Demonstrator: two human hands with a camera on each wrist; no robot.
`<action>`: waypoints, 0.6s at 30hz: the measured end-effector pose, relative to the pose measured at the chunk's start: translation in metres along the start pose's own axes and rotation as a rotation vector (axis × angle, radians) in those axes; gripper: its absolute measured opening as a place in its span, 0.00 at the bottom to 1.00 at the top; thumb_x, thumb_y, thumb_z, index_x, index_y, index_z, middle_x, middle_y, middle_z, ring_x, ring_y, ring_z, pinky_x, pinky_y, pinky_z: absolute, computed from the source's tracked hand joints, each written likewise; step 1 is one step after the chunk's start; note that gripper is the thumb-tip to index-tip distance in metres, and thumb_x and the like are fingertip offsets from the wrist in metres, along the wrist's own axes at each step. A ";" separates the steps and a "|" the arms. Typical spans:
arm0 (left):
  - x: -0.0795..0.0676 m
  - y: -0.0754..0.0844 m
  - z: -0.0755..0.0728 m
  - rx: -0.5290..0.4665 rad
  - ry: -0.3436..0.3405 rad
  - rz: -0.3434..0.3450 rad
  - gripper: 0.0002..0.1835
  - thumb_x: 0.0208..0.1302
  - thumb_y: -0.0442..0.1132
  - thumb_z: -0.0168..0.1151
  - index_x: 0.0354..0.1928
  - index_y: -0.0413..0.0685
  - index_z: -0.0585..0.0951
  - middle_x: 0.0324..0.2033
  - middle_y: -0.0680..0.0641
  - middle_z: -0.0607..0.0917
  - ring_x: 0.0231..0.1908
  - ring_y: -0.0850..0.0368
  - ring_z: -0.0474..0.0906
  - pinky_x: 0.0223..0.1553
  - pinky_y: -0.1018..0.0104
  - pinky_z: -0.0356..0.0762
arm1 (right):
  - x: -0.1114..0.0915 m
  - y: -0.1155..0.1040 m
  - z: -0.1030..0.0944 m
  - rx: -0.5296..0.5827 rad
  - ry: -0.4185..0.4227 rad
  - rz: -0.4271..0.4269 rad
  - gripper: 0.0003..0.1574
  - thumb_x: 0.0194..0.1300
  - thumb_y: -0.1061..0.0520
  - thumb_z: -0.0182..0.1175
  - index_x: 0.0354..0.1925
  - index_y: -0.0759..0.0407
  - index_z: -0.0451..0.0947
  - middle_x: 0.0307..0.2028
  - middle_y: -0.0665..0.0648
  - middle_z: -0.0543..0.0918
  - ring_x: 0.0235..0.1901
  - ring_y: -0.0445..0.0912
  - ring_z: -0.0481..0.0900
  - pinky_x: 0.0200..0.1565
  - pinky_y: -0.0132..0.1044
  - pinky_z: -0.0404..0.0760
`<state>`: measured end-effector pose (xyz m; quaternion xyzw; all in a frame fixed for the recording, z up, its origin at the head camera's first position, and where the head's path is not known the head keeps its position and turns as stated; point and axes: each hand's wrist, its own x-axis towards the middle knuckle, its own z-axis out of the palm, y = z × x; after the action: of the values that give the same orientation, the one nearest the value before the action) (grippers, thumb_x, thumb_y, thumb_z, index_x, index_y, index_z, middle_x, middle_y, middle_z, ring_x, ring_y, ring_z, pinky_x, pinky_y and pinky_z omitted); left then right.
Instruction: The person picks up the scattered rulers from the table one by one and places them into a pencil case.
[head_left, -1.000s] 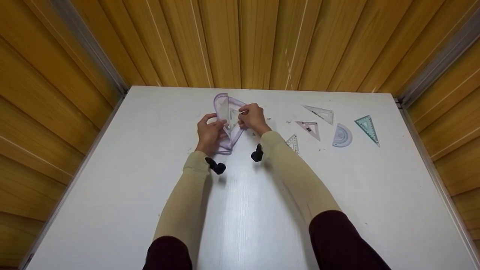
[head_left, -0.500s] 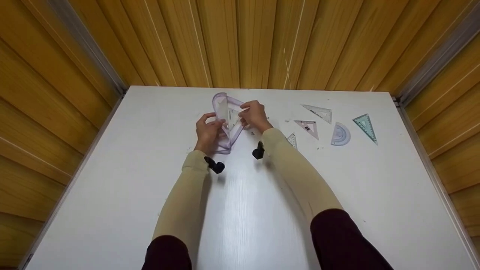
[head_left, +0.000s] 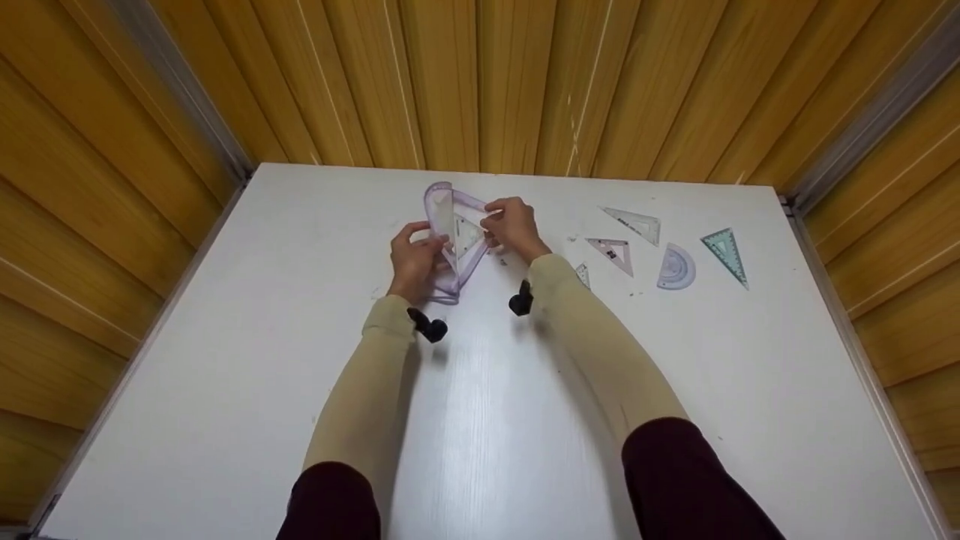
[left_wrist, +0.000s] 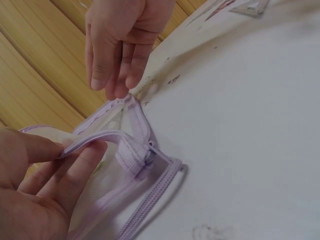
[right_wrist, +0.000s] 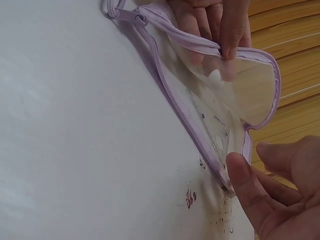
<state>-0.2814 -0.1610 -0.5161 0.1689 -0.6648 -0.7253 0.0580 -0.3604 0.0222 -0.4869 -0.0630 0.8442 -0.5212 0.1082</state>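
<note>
A see-through mesh zip pouch with lilac edging (head_left: 438, 196) stands partly open on the white table. My left hand (head_left: 412, 259) pinches the pouch's raised near flap between thumb and fingers, plain in the left wrist view too (left_wrist: 40, 190). Inside lies a clear set square (right_wrist: 216, 125), visible through the opening. At the pouch's right edge is my right hand (head_left: 517, 227), fingers fairly straight and thumb apart, nothing between them in the right wrist view (right_wrist: 280, 195). Whether its fingertips touch the edging I cannot tell. The zip pull (right_wrist: 131, 16) sits at one end of the zip.
Right of the hands lie a clear set square (head_left: 646, 227), a pinkish set square (head_left: 612, 256), a half-round protractor (head_left: 677, 268) and a green set square (head_left: 736, 264). My right sleeve partly hides a small clear set square (head_left: 583, 274). Wood-patterned panels (head_left: 502, 90) border the table (head_left: 225, 337).
My right hand has drawn slightly right, away from the set square in the pouch, and its fingers have loosened. The left hand keeps its hold on the flap. The head view shifts a little.
</note>
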 end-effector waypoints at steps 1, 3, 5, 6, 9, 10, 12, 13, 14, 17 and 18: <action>0.000 -0.002 0.000 -0.002 0.001 -0.011 0.25 0.68 0.31 0.67 0.65 0.40 0.75 0.44 0.37 0.89 0.38 0.50 0.88 0.32 0.63 0.87 | 0.000 0.001 -0.001 -0.001 -0.008 -0.004 0.24 0.71 0.64 0.64 0.63 0.68 0.77 0.45 0.65 0.88 0.40 0.57 0.89 0.41 0.47 0.88; -0.001 -0.004 -0.001 -0.009 0.002 -0.027 0.25 0.68 0.30 0.68 0.65 0.40 0.75 0.44 0.37 0.89 0.37 0.50 0.88 0.32 0.62 0.87 | -0.001 0.003 -0.003 -0.009 -0.024 -0.016 0.25 0.71 0.63 0.64 0.64 0.68 0.76 0.47 0.65 0.88 0.43 0.58 0.89 0.43 0.48 0.88; -0.001 -0.005 -0.001 -0.017 -0.003 -0.025 0.25 0.68 0.30 0.67 0.65 0.39 0.75 0.44 0.37 0.88 0.37 0.50 0.88 0.31 0.61 0.88 | -0.001 0.003 -0.005 -0.011 -0.025 -0.039 0.25 0.72 0.63 0.64 0.65 0.68 0.76 0.48 0.65 0.87 0.44 0.58 0.88 0.45 0.49 0.88; -0.001 -0.004 -0.001 -0.016 -0.006 -0.015 0.25 0.68 0.30 0.67 0.66 0.38 0.75 0.44 0.36 0.88 0.37 0.50 0.88 0.31 0.61 0.88 | -0.001 0.003 -0.007 -0.015 -0.021 -0.050 0.25 0.72 0.62 0.63 0.65 0.68 0.76 0.49 0.64 0.87 0.45 0.58 0.88 0.45 0.50 0.87; 0.001 -0.001 0.000 -0.012 -0.018 0.012 0.25 0.68 0.30 0.67 0.66 0.37 0.74 0.44 0.36 0.88 0.37 0.49 0.88 0.32 0.60 0.88 | 0.000 0.002 -0.012 -0.018 -0.009 -0.075 0.26 0.72 0.62 0.64 0.65 0.67 0.76 0.52 0.64 0.86 0.46 0.58 0.87 0.45 0.50 0.87; 0.001 0.001 0.001 -0.015 -0.021 0.015 0.26 0.68 0.30 0.67 0.66 0.37 0.74 0.44 0.36 0.88 0.37 0.49 0.88 0.32 0.60 0.88 | -0.001 0.001 -0.014 -0.024 -0.006 -0.084 0.26 0.72 0.61 0.64 0.65 0.66 0.76 0.52 0.64 0.86 0.46 0.58 0.87 0.45 0.49 0.87; 0.002 0.003 0.001 -0.020 -0.021 0.012 0.26 0.68 0.30 0.67 0.66 0.37 0.74 0.43 0.35 0.88 0.36 0.49 0.88 0.32 0.59 0.88 | -0.001 0.001 -0.017 -0.052 -0.010 -0.099 0.27 0.72 0.60 0.64 0.66 0.64 0.76 0.54 0.63 0.85 0.46 0.57 0.87 0.44 0.47 0.88; 0.002 0.003 0.001 -0.026 -0.021 0.006 0.26 0.68 0.30 0.67 0.66 0.37 0.74 0.44 0.35 0.88 0.36 0.48 0.89 0.32 0.59 0.88 | -0.001 0.000 -0.019 -0.067 -0.014 -0.107 0.27 0.72 0.60 0.65 0.66 0.63 0.76 0.55 0.63 0.85 0.46 0.57 0.87 0.43 0.46 0.88; 0.003 0.004 0.001 -0.030 -0.020 0.000 0.26 0.68 0.29 0.67 0.66 0.38 0.74 0.44 0.35 0.88 0.36 0.48 0.89 0.32 0.59 0.88 | -0.001 0.000 -0.020 -0.088 -0.015 -0.118 0.27 0.72 0.59 0.65 0.66 0.62 0.76 0.55 0.63 0.84 0.46 0.56 0.87 0.43 0.45 0.88; 0.004 0.004 0.000 -0.046 -0.022 -0.015 0.26 0.68 0.29 0.67 0.66 0.38 0.74 0.44 0.35 0.88 0.36 0.48 0.89 0.31 0.60 0.88 | -0.002 -0.001 -0.026 -0.153 -0.010 -0.159 0.28 0.71 0.57 0.67 0.66 0.60 0.77 0.57 0.63 0.84 0.47 0.54 0.87 0.46 0.42 0.86; 0.004 0.005 -0.001 -0.051 -0.022 -0.018 0.26 0.68 0.29 0.67 0.66 0.38 0.73 0.45 0.35 0.88 0.36 0.48 0.89 0.31 0.60 0.88 | -0.002 -0.001 -0.028 -0.171 -0.010 -0.175 0.28 0.70 0.57 0.67 0.66 0.59 0.77 0.57 0.63 0.84 0.47 0.53 0.87 0.48 0.42 0.86</action>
<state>-0.2858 -0.1633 -0.5121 0.1654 -0.6451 -0.7444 0.0487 -0.3652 0.0459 -0.4736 -0.1479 0.8763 -0.4544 0.0609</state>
